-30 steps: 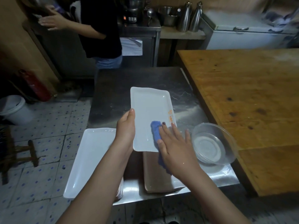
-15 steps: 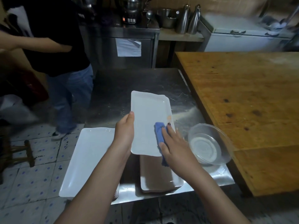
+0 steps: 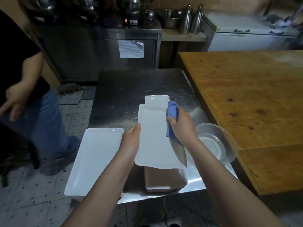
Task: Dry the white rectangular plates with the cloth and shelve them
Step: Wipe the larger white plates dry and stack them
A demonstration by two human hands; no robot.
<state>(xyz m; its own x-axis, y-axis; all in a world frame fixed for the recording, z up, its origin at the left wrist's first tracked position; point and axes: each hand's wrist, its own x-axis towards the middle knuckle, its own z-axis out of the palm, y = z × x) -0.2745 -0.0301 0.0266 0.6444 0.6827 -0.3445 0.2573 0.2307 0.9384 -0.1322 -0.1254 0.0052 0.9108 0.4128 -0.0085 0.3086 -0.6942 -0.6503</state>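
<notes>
My left hand (image 3: 130, 140) grips the left edge of a white rectangular plate (image 3: 154, 140), held tilted above the steel table (image 3: 131, 89). At the plate's right edge my right hand (image 3: 182, 126) clutches a blue cloth (image 3: 173, 112), pressed against the rim. Below the held plate lies a stack of rectangular plates (image 3: 165, 181), whose far end (image 3: 156, 99) shows beyond it. A larger white rectangular plate (image 3: 96, 158) rests at the table's left front corner and overhangs the edge.
A clear glass bowl (image 3: 214, 143) stands to the right of my right hand. A wooden table (image 3: 246, 104) adjoins on the right. A person in a black top and jeans (image 3: 32, 104) stands close on the left. Steel counters with pots fill the back.
My right hand has slid the cloth from the plate's near surface up to its far right edge. The plate has dropped lower. The person at left has come nearer.
</notes>
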